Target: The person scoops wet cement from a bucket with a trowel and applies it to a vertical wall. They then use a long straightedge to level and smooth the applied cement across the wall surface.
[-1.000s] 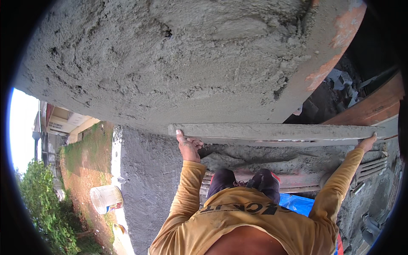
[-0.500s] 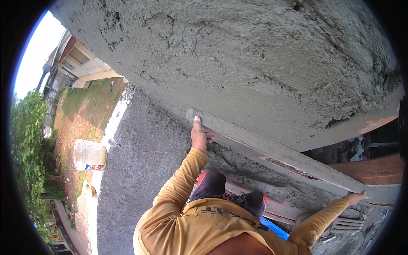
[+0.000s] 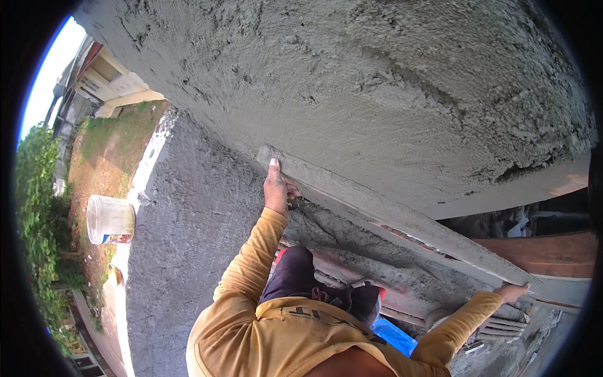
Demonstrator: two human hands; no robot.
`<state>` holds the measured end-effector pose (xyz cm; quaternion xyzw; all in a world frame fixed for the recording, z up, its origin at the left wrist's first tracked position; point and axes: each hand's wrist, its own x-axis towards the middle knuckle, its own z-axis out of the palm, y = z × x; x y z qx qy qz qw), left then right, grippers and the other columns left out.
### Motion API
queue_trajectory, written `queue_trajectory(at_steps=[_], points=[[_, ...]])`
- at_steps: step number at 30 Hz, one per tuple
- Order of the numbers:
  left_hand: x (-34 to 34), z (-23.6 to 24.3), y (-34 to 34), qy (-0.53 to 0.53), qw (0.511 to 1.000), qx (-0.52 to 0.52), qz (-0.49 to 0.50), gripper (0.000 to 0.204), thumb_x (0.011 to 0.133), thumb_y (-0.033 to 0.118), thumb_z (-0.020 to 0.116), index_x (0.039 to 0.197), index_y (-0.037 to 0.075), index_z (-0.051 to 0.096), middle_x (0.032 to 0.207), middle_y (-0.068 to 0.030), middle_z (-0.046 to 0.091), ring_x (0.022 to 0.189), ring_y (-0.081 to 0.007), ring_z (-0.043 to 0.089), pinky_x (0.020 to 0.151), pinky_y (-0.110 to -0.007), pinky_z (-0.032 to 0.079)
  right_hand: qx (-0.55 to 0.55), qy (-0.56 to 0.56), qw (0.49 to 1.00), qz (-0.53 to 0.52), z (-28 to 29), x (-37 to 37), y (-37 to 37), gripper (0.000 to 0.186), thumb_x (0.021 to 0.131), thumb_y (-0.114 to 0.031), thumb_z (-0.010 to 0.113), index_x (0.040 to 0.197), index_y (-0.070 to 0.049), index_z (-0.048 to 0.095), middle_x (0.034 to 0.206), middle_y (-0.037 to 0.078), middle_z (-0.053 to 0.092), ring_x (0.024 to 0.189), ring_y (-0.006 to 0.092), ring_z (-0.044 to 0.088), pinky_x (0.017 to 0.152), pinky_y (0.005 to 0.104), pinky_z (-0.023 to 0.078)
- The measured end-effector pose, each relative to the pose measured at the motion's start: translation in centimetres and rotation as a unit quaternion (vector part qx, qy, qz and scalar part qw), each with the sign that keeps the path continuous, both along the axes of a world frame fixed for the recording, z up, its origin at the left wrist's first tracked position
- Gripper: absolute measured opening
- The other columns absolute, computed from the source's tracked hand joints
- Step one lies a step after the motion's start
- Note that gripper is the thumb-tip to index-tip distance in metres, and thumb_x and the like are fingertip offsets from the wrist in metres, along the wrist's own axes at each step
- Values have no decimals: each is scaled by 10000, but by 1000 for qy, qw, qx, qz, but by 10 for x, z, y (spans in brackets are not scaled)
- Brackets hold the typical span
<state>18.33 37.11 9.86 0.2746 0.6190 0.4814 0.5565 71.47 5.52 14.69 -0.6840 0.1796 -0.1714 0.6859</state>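
A long grey, mortar-coated straightedge [image 3: 392,210] slants across the view, lying along the lower part of a wall face covered in wet cement plaster [image 3: 301,94]. My left hand [image 3: 276,187] grips its upper left end, thumb on the top face and fingers curled beneath. Far to the right, my right hand [image 3: 513,292] is closed round the other end. Plaster beside the board looks smooth; higher up and towards the right it is rough and pitted.
A white plastic bucket [image 3: 111,220] stands on the pale edge of a grey rendered wall [image 3: 182,251] at left. Below me lie a blue object [image 3: 394,337] and rough rubble-like ground. A reddish-brown wooden board [image 3: 540,254] is at far right.
The whole view has shifted, so wall, bucket and straightedge all appear a little further left and up. Both hands keep their hold on the straightedge.
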Motion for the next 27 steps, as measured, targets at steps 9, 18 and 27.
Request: queue_trajectory(at_steps=[9,18,27], points=[[-95,-64,70,37,999,26,18,710,818,704,402,727,12,532,532,-71,490,421,-172,493,423,-286,415,-483,-80,871,32,-190,-35,9,471,965,-302,248,1264,-33,494,1300,181,493,1175,345,491,971,421,407],[-3,-65,2,52,997,-35,-37,717,859,698,290,935,27,529,548,-94,551,411,-168,460,390,-275,350,17,31,999,-10,-34,-23,15,631,900,-495,388,1287,-5,481,1284,207,491,1138,363,492,904,445,450],[-55,-88,46,64,997,29,15,746,826,728,325,717,25,550,501,-83,518,393,-158,448,382,-273,341,-215,-88,972,25,-189,-6,-4,564,929,-426,355,1274,-4,501,1265,232,512,1116,374,515,930,439,422]])
